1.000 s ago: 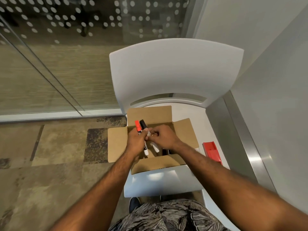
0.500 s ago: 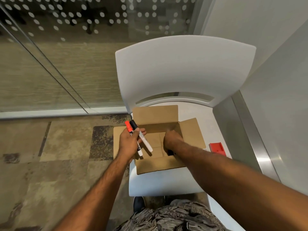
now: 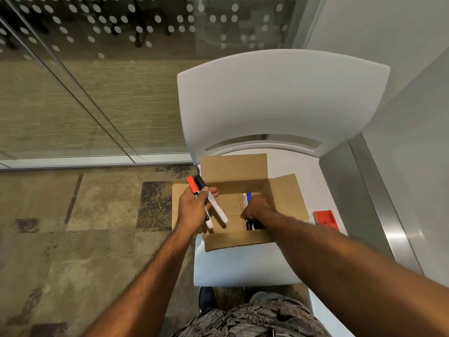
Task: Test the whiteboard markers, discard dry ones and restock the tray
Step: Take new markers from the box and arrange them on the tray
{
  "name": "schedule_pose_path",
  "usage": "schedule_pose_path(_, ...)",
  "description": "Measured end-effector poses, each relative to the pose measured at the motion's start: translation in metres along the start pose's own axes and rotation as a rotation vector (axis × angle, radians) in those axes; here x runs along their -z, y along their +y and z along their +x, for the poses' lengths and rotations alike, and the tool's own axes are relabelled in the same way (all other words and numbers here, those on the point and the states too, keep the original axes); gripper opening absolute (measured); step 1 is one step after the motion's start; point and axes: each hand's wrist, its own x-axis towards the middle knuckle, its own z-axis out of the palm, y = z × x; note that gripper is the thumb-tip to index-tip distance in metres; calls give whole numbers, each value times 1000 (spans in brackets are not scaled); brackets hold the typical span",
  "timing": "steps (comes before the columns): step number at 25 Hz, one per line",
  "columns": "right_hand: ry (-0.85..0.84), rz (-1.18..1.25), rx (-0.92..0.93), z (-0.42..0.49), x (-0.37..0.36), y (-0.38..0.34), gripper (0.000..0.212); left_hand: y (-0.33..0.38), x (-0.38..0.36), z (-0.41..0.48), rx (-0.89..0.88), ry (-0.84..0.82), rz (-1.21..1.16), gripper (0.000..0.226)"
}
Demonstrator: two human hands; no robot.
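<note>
- Head view: the left hand (image 3: 194, 210) grips two markers, a red-capped marker (image 3: 192, 189) and a black-capped marker (image 3: 215, 204), over the left edge of the cardboard box (image 3: 233, 166).
- The right hand (image 3: 256, 209) reaches into the box's right side. Its fingers are hidden, so whether it holds anything cannot be told.
- Compared with half a second ago, a blue-capped marker (image 3: 247, 198) now shows just beyond it.
- The box sits on a white chair (image 3: 279, 98), and a red block (image 3: 325, 217) lies to the right of the box.
</note>
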Motion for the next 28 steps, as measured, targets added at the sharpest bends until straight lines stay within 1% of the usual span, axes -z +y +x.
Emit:
schedule_pose_path(1, -13, 38, -18, -2, -1, -1, 66, 0, 0, 0, -1, -4, 2, 15)
schedule_pose_path(3, -28, 99, -38, -3, -1, -1, 64, -1, 1, 2, 2, -6, 7, 16)
schedule_pose_path(5, -11, 140, -23, -8, 4, 1, 55, -1, 1, 4, 6, -2, 9, 16)
schedule_pose_path(7, 21, 167, 36, -17, 13, 2, 40, -2, -1, 5, 17, -8, 6, 16)
schedule_pose_path(9, 54, 223, 182, -33, 25, -2, 24, -2, -3, 5, 38, -31, -10, 15)
schedule_pose_path(11, 69, 287, 392, -56, 37, -9, 15, -2, -7, 7, 62, -68, -16, 14)
schedule_pose_path(13, 83, 350, 575, -76, 42, -14, 19, -1, -11, 5, 79, -99, -33, 16)
schedule_pose_path(15, 109, 420, 663, -91, 45, -18, 29, 1, -16, 1, 92, -124, -73, 18)
schedule_pose_path(16, 129, 454, 667, -95, 45, -19, 33, 2, -18, 0, 103, -140, -103, 18)
schedule_pose_path(18, 189, 482, 651, -98, 44, -22, 32, 1, -20, 0, 123, -167, -131, 18)
schedule_pose_path(22, 289, 434, 672, -98, 40, -26, 28, -2, -25, 2, 84, -171, -27, 17)
schedule_pose_path(24, 273, 363, 701, -96, 42, -26, 30, -2, -26, 2, 78, -147, -6, 16)
schedule_pose_path(26, 230, 352, 717, -88, 47, -22, 33, -3, -24, 7, 75, -98, 41, 17)
schedule_pose_path(28, 282, 348, 620, -70, 51, -10, 29, -3, -17, 12, 76, -77, 62, 16)
